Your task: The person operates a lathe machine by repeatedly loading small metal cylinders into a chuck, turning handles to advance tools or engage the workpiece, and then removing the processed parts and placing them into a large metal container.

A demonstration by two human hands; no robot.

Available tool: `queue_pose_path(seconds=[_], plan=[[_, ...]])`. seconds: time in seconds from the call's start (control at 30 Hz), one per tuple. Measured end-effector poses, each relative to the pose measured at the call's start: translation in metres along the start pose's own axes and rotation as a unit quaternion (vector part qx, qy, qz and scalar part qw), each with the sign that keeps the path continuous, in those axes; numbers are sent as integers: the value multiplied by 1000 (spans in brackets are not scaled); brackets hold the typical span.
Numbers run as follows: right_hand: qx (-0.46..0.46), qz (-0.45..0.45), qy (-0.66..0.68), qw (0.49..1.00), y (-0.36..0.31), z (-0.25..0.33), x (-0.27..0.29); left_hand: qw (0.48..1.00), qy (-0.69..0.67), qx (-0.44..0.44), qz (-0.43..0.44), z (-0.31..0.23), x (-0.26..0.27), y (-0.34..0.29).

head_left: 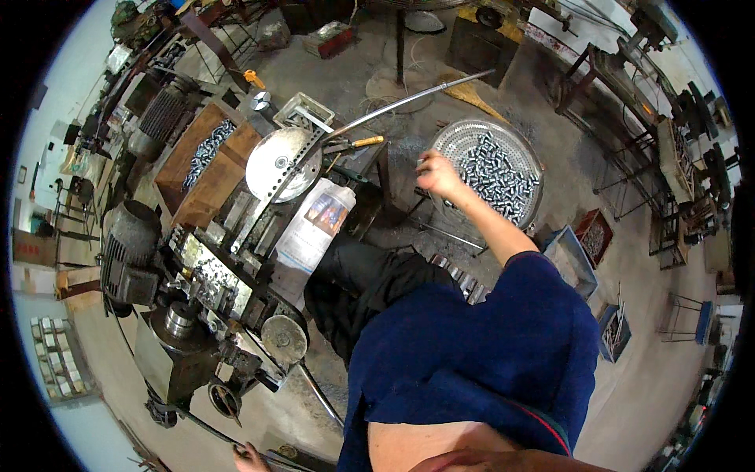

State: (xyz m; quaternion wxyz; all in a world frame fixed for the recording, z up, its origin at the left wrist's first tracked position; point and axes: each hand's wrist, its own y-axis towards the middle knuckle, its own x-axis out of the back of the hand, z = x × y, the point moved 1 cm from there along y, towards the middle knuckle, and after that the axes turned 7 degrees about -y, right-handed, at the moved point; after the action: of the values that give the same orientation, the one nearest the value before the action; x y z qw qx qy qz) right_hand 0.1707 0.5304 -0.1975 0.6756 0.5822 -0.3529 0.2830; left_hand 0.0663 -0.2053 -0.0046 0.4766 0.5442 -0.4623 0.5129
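1. Right hand (437, 175) reaches out over the near-left rim of the round perforated metal basin (528, 151). Fingers curled together at the fingertips; it seems to pinch something small, but what cannot be made out.
2. The basin stands on the concrete floor, to the person's front right, and holds a heap of short shiny metal cylinders (495, 175).
3. Left hand (250, 456) shows only at the bottom edge, fingers lying on a thin dark rod of the machine frame; whether it grips cannot be told.
4. The grey, greasy workshop machine (197, 315) with its motor stands at the person's left.
5. A round perforated steel disc (283, 164) sits above the machine, with a long bright metal lever (409, 101) slanting up to the right past it.
6. A wooden box (206, 161) beyond the disc holds more of the metal pieces.
7. The person wears a dark blue top.
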Motion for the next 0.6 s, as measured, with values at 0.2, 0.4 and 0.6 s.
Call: queue_pose_path(seconds=[0.2,0.4,0.6], plan=[[48,77,449,889,113,194,27,876,-451,-155,75,-135,14,34],[305,28,578,756,157,335,64,781,-547,-228,197,-237,-3,26],[319,14,572,755,162,349,69,717,-624,-214,224,-240,-14,25]])
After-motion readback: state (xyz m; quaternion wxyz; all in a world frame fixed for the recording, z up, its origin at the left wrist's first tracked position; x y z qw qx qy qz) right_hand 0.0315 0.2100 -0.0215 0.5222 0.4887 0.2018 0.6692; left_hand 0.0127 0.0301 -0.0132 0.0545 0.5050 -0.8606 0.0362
